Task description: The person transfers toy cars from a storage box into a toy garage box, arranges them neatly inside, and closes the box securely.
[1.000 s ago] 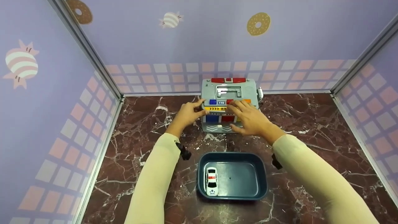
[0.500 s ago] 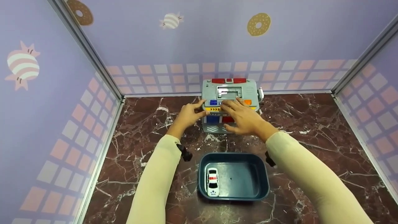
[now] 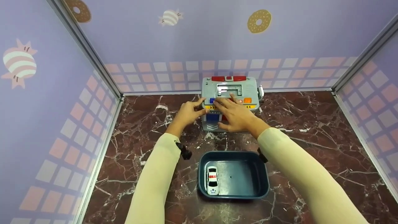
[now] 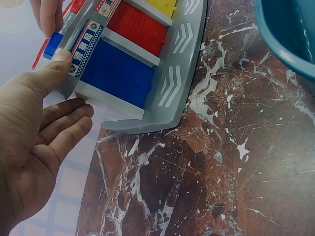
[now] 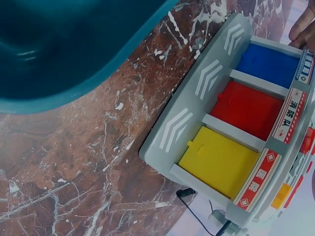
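The right hand (image 3: pixel 234 116), fingers extended and thumb held apart, lies palm down across the front of the toy (image 3: pixel 209 88), gripping nothing. Over the last second it has slid leftward along the button row, from near the red button to the blue button (image 3: pixel 212 100); the orange button (image 3: pixel 247 100) lies uncovered to its right. Attention thus appears to have passed along the row to its left end; whether the blue button is pressed cannot be told.

The left hand (image 3: pixel 188 115), to the left of the right, has not shifted: thumb and forefinger pinch the toy's left front corner, apparently to steady it. The toy stands upright where it stood.

Beneath the right hand, the toy's front carries three flat doors, blue (image 4: pixel 118 73), red (image 5: pixel 249 110) and yellow (image 5: pixel 218 161), between pale dividers. The body is smooth grey plastic, boxy, with a chevron-marked ramp curved at its corners.

Nearer the person than both hands, a rounded rectangular tub (image 3: pixel 239 177) of glossy dark teal holds a white car (image 3: pixel 212 180) along its left wall. The worktop (image 3: pixel 186 199) is dark red, marble-patterned and white-veined.
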{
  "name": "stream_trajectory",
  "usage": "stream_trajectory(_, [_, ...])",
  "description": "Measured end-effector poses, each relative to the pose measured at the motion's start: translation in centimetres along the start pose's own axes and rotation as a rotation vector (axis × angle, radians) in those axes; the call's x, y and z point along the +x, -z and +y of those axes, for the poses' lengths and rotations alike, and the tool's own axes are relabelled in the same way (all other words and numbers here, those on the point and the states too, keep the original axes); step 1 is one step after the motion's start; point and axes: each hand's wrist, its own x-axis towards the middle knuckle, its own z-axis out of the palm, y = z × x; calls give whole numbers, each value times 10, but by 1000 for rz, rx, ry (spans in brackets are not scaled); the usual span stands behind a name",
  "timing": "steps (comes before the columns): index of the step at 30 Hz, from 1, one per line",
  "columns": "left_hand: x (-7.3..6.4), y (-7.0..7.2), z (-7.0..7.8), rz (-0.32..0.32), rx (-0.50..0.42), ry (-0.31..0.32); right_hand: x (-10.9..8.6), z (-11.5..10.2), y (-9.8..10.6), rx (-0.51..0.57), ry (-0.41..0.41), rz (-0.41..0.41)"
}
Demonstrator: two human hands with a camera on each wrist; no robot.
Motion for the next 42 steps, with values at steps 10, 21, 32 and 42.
stream_trajectory(10, [1,0,-1,-2,-14,7,9,-4,4,-23,-12,-56])
stream_trajectory(21, [6,5,3,-1,-12,-10,14,-2,13,0,-29,-77])
stream_trajectory(32, [6,7,6,-3,-12,-17,16,0,15,-4,-22,-59])
stream_trajectory(42, [-2,1,0,-9,-12,-9,12,-4,6,-3,-15,-58])
